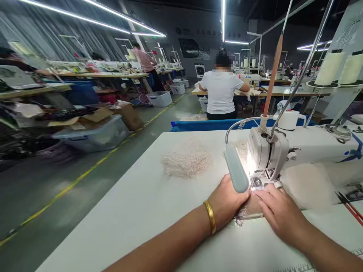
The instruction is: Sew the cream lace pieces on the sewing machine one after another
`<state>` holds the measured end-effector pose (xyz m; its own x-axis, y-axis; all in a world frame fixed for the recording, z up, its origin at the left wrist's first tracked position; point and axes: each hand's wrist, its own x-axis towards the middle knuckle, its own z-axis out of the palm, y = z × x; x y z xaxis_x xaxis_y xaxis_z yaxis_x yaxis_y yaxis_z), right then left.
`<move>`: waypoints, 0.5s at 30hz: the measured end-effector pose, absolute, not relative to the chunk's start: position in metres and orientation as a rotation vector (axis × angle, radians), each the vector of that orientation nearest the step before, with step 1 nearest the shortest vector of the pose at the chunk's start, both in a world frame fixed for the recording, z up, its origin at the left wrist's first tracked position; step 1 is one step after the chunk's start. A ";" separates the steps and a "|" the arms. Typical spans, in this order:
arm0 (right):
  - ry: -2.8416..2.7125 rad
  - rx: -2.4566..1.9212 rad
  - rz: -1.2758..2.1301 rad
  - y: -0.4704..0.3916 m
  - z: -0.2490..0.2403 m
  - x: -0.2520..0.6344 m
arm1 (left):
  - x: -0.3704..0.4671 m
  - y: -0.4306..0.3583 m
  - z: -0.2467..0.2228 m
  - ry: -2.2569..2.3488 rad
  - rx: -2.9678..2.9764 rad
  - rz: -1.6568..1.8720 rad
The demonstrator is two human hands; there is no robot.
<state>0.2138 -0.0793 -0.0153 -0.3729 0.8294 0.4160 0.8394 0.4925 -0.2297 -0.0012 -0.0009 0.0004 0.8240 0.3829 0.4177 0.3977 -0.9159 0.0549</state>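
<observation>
A single head-worn camera looks forward and down from close above the white table (136, 211), near the sewing machine (297, 151) at right, while taking in the workshop aisle (85, 177) and distant workbenches beyond.

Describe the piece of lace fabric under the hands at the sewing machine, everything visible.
The lace piece is pale beige, thin and net-like, lying flat on the white table at the sewing machine needle area, brightly lit by the lamp. The left hand and right hand press on it from either side, covering most of it.
</observation>
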 end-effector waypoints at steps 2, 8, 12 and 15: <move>-2.247 -1.391 0.004 -0.080 -0.014 0.215 | -0.002 -0.001 0.000 -0.629 -2.963 -0.694; -2.157 -1.456 0.013 -0.082 -0.018 0.220 | 0.000 0.003 -0.005 -0.662 -2.948 -0.707; -2.085 -1.433 -0.013 -0.079 -0.014 0.220 | 0.001 0.007 -0.005 -0.707 -2.952 -0.665; -2.026 -1.445 0.002 -0.075 -0.010 0.221 | 0.001 0.007 -0.002 -0.719 -2.956 -0.643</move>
<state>0.2210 -0.0748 -0.0103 -0.1892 0.8487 0.4939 0.8476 0.3951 -0.3543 0.0012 0.0068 -0.0021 0.8075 0.4329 0.4008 0.4461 -0.8926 0.0652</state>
